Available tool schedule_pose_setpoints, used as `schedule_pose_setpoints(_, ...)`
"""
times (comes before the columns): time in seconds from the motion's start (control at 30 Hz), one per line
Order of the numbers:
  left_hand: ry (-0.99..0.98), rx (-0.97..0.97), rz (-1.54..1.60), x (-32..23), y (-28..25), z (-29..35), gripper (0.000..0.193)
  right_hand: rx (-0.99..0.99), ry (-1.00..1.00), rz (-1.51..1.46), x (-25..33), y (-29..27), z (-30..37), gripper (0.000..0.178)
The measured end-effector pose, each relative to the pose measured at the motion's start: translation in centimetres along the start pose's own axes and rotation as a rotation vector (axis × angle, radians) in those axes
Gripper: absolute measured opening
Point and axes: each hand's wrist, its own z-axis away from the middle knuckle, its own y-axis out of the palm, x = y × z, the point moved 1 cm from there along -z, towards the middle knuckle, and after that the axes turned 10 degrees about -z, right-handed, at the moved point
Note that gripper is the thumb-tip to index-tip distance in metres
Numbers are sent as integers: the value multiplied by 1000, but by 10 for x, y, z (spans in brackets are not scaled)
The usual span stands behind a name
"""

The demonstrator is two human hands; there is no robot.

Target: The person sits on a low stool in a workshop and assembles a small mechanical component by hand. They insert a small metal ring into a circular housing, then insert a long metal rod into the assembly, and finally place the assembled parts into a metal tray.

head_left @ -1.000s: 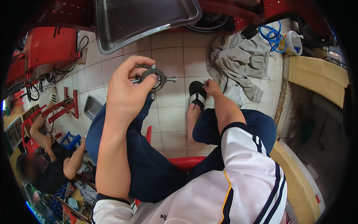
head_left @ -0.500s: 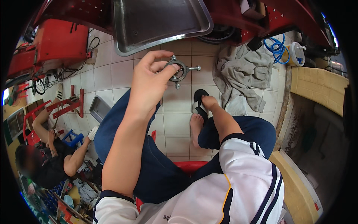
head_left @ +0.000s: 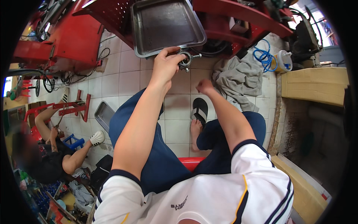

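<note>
My left hand (head_left: 166,67) is stretched out ahead and closed on a metal ring with bolts (head_left: 189,59). Its thumb and fingers grip the left part of the ring, while bolts stick out to the right and downward. The ring is just off the front right corner of a grey metal tray (head_left: 138,50). Lower and to the right, my right hand (head_left: 204,86) hovers over the floor between the ring and a grey cloth (head_left: 242,76). Its fingers are curled in, and whatever they may hold cannot be made out.
A red metal machine frame (head_left: 238,13) surrounds the tray. Blue hose (head_left: 263,59) lies by a white tub (head_left: 284,61) at the right, near a cardboard box (head_left: 315,86). A smaller tray (head_left: 104,114) rests by my left knee. Another person (head_left: 44,160) sits at the left.
My right hand has risen from beside the sandal and moved forward toward the ring. The left hand, still gripping the ring, has shifted right and nearer the tray's edge. The view has tilted.
</note>
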Motion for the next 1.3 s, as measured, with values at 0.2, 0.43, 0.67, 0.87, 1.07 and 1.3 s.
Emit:
schedule_pose_setpoints(0.2,-25,17,133,10,-9,2,48,-299,-337,-672,187,-146,115,19)
schedule_pose_setpoints(0.43,-108,-75,3,8,21,23,43,-291,-532,-974,204,-158,201,21)
schedule_pose_setpoints(0.67,-250,-49,290,28,41,35,30,-276,-341,-1074,189,-139,166,18)
schedule_pose_setpoints(0.87,-332,-136,523,44,45,43,23,-276,-384,-1027,197,-137,179,16)
schedule_pose_setpoints(1.07,-289,-174,627,39,59,54,23,-397,-475,-748,201,-141,190,13)
schedule_pose_setpoints(1.3,-252,-86,701,28,60,63,25,-513,-681,-514,210,-150,200,15)
